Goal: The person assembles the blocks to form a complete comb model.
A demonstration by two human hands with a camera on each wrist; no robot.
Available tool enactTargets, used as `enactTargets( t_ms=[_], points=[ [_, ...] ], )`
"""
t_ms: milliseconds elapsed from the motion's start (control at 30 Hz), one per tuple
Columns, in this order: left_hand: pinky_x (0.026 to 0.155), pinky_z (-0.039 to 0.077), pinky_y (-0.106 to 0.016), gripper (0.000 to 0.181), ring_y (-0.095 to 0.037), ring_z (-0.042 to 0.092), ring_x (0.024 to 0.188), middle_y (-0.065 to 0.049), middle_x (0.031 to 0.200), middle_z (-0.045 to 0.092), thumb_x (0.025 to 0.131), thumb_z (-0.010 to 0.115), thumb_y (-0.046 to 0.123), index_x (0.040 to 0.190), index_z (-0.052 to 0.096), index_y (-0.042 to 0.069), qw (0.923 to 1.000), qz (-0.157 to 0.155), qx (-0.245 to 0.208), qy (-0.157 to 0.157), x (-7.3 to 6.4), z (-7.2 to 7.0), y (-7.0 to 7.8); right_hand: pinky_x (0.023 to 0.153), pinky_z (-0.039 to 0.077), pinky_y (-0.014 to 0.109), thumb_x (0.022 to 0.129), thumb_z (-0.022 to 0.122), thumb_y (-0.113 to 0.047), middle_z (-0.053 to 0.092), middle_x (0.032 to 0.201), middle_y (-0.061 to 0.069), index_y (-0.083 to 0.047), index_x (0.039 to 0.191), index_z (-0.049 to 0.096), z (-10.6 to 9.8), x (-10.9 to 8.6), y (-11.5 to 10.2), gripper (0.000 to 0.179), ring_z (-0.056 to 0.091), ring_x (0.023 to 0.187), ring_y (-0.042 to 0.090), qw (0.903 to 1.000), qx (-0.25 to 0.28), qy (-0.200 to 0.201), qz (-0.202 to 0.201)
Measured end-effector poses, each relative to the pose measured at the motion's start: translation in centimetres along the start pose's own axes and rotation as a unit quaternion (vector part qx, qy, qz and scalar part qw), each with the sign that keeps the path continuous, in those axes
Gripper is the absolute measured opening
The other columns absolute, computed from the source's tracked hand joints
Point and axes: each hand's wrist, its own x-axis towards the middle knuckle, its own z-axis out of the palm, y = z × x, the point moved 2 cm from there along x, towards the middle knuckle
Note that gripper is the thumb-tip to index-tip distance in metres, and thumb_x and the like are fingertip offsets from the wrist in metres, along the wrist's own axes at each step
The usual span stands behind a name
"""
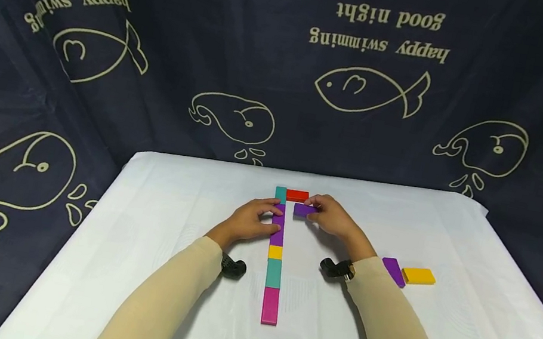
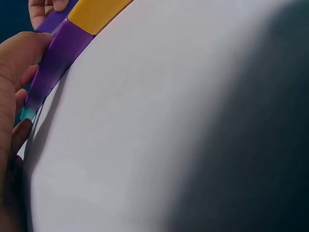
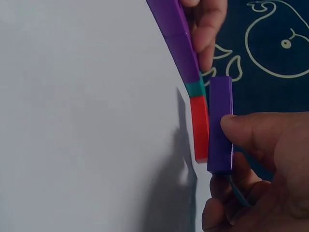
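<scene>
Colored blocks form a straight line on the white table, with a teal block [image 1: 281, 192] at its far end and a red block [image 1: 295, 195] set sideways beside that. My right hand [image 1: 334, 217] pinches a purple block [image 3: 220, 130] between thumb and fingers, just nearer to me than the red one. At the left of the line, my left hand [image 1: 250, 218] touches two purple blocks [image 1: 277, 236] with thumb and fingertips. In the right wrist view, the held block overlaps the edge of the red block.
Nearer me, the line continues with a yellow block [image 1: 275, 252], a second teal block [image 1: 274, 273] and a magenta block [image 1: 270, 306]. By the right forearm lie another purple block [image 1: 394, 272] and a yellow block [image 1: 418, 276]. A dark printed curtain [image 1: 288, 75] hangs behind the table.
</scene>
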Motion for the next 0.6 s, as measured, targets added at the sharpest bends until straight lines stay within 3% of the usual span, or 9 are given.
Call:
enactTargets(
  t_ms=[267, 400, 600],
  points=[
    [0.115, 0.03, -0.041, 0.038, -0.022, 0.039, 0.14, 0.003, 0.151, 0.046, 0.087, 0.075, 0.033, 0.122, 0.07, 0.019, 1.0, 0.006, 0.003, -0.001, 0.1, 0.0, -0.1, 0.101, 0.041, 0.051, 0.088, 0.062, 0.004, 0.055, 0.119, 0.024, 0.002, 0.115, 0.064, 1.1, 0.7, -0.6, 0.027, 0.051, 0.112, 0.037, 1.0, -0.003, -0.001, 0.008],
    [0.115, 0.031, -0.043, 0.038, -0.023, 0.04, 0.139, 0.002, 0.151, 0.047, 0.086, 0.076, 0.032, 0.121, 0.071, 0.018, 0.9999, 0.012, -0.001, 0.003, 0.1, -0.1, -0.1, 0.101, 0.041, 0.051, 0.088, 0.062, 0.003, 0.055, 0.117, 0.023, 0.001, 0.113, 0.065, 1.6, 1.2, -0.4, 0.025, 0.051, 0.11, 0.036, 0.9999, -0.013, 0.001, 0.009],
    [0.115, 0.031, -0.042, 0.037, -0.023, 0.04, 0.139, 0.002, 0.15, 0.047, 0.086, 0.076, 0.031, 0.12, 0.071, 0.017, 0.9999, 0.011, -0.003, 0.003, 0.1, 0.0, -0.2, 0.096, 0.044, 0.048, 0.087, 0.063, 0.002, 0.057, 0.109, 0.019, 0.002, 0.112, 0.066, 2.2, 1.7, -0.5, 0.025, 0.052, 0.103, 0.033, 0.9969, -0.079, -0.004, 0.0]
  ],
)
